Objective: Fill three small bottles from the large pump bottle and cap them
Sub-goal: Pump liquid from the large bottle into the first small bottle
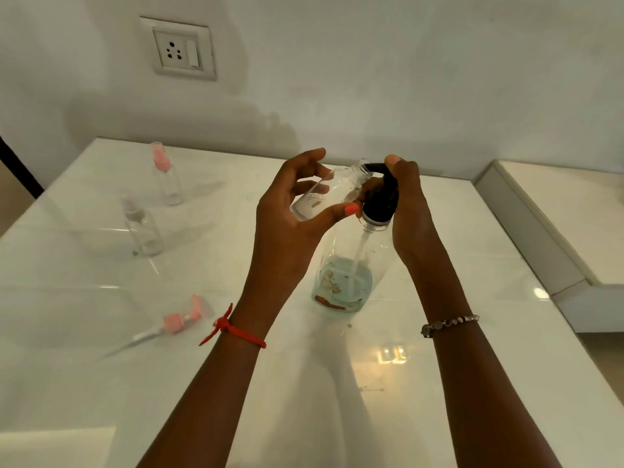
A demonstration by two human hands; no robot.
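Left hand: we grip a small clear uncapped bottle, tilted, its mouth at the nozzle.
Right hand: we curl our fingers round the black pump head.
Large clear pump bottle: upright on the glossy white surface, with pale blue liquid low inside.
Far left: a pink-capped small bottle and a clear-capped small bottle, both upright.
Loose pink pump cap: lying near our left wrist.

Uncapped small bottle tilted, mouth at black spout, large pump bottle upright, bluish liquid low
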